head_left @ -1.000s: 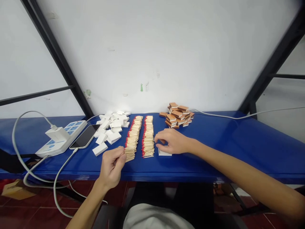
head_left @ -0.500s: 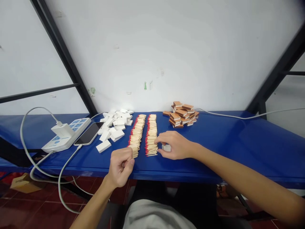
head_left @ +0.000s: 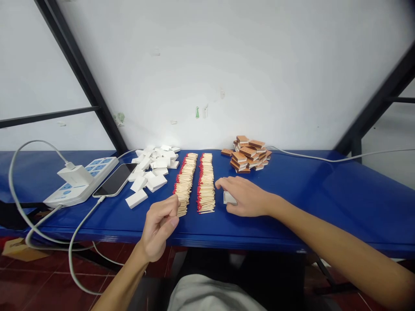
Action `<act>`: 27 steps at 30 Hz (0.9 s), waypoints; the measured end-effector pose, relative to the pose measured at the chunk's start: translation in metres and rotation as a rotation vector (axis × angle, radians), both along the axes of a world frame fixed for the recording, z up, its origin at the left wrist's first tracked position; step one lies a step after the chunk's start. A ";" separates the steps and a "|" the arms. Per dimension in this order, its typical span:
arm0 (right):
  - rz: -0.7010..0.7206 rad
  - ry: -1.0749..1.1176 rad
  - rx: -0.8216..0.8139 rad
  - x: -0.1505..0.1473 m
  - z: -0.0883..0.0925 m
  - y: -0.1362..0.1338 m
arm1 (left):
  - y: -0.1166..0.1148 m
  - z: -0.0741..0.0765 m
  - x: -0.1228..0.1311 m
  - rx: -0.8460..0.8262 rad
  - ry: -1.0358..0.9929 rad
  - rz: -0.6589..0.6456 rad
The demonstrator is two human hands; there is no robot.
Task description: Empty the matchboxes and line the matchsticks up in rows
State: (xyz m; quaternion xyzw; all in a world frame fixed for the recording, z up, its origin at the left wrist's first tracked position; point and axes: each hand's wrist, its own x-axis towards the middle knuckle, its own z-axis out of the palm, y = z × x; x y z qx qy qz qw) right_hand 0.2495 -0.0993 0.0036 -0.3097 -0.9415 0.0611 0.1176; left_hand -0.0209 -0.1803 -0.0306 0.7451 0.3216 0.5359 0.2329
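Observation:
My left hand [head_left: 161, 226] is curled closed at the near end of the left row of matches [head_left: 185, 185]; whatever its fingers may hold is hidden. Just right of the second row of matches [head_left: 206, 185], my right hand [head_left: 244, 196] curves round a small white matchbox tray [head_left: 229, 198], thumb at the near side and fingers over the far side. Part of that tray is covered by the hand. Both rows have red heads pointing left. White matchbox trays [head_left: 136, 198] lie heaped at the left, and brown matchboxes [head_left: 248, 152] are piled at the back right.
A phone [head_left: 115, 181] with a charging cable lies beside a white power strip [head_left: 81, 181] on the left. A white cable [head_left: 308, 158] runs along the back right of the blue table [head_left: 324, 194]. Black metal posts [head_left: 84, 77] flank the wall.
My right hand has drawn back to the right, away from the second row of matches, and more of the tray shows. My left hand has shifted slightly left and stays curled. The view shifted slightly.

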 end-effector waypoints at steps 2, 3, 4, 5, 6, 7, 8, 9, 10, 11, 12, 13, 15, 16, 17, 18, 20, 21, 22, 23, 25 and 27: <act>0.009 0.045 0.082 0.000 -0.001 0.001 | 0.000 0.000 -0.001 -0.014 0.030 -0.019; 0.022 0.077 0.124 -0.001 -0.002 0.001 | 0.001 -0.001 -0.002 -0.021 0.037 -0.036; 0.039 0.111 0.164 -0.002 -0.003 0.001 | 0.001 -0.002 -0.002 -0.026 0.037 -0.057; 0.058 0.143 0.200 -0.004 -0.004 0.000 | 0.002 -0.004 -0.002 -0.028 0.032 -0.081; 0.079 0.168 0.230 -0.007 -0.006 -0.001 | 0.003 -0.005 -0.003 -0.025 0.021 -0.106; 0.102 0.187 0.256 -0.009 -0.008 -0.002 | 0.003 -0.006 -0.003 -0.021 0.010 -0.130; 0.125 0.199 0.273 -0.012 -0.010 -0.003 | 0.003 -0.006 -0.002 -0.019 -0.001 -0.152; 0.145 0.206 0.287 -0.015 -0.012 -0.004 | 0.004 -0.007 -0.002 -0.018 -0.010 -0.169; 0.162 0.209 0.296 -0.017 -0.013 -0.005 | 0.004 -0.008 -0.002 -0.016 -0.022 -0.183; 0.175 0.209 0.303 -0.020 -0.015 -0.006 | 0.004 -0.008 -0.002 -0.013 -0.033 -0.194; 0.184 0.210 0.310 -0.021 -0.017 -0.006 | 0.004 -0.009 -0.001 -0.008 -0.044 -0.201; 0.191 0.211 0.316 -0.022 -0.018 -0.005 | 0.004 -0.010 -0.001 0.004 -0.054 -0.204; 0.199 0.213 0.326 -0.023 -0.020 -0.005 | 0.003 -0.011 -0.002 0.065 -0.072 -0.187; 0.200 0.213 0.326 -0.024 -0.020 -0.004 | 0.003 -0.011 -0.002 0.111 -0.071 -0.165; 0.199 0.214 0.321 -0.024 -0.021 -0.004 | 0.003 -0.010 -0.002 0.161 -0.060 -0.136; 0.197 0.214 0.311 -0.024 -0.021 -0.004 | 0.003 -0.008 -0.002 0.205 -0.034 -0.102; 0.185 0.222 0.286 -0.024 -0.022 -0.003 | 0.002 -0.003 0.000 0.269 0.064 -0.036; 0.179 0.226 0.275 -0.025 -0.022 -0.004 | 0.002 -0.001 0.001 0.283 0.124 -0.008; 0.174 0.231 0.267 -0.025 -0.022 -0.004 | 0.002 0.002 0.002 0.288 0.183 0.015; 0.170 0.235 0.264 -0.026 -0.022 -0.004 | 0.001 0.004 0.004 0.290 0.237 0.030; 0.170 0.239 0.264 -0.027 -0.022 -0.005 | 0.001 0.006 0.007 0.293 0.321 0.046; 0.175 0.237 0.272 -0.027 -0.022 -0.005 | 0.001 0.004 0.009 0.302 0.388 0.052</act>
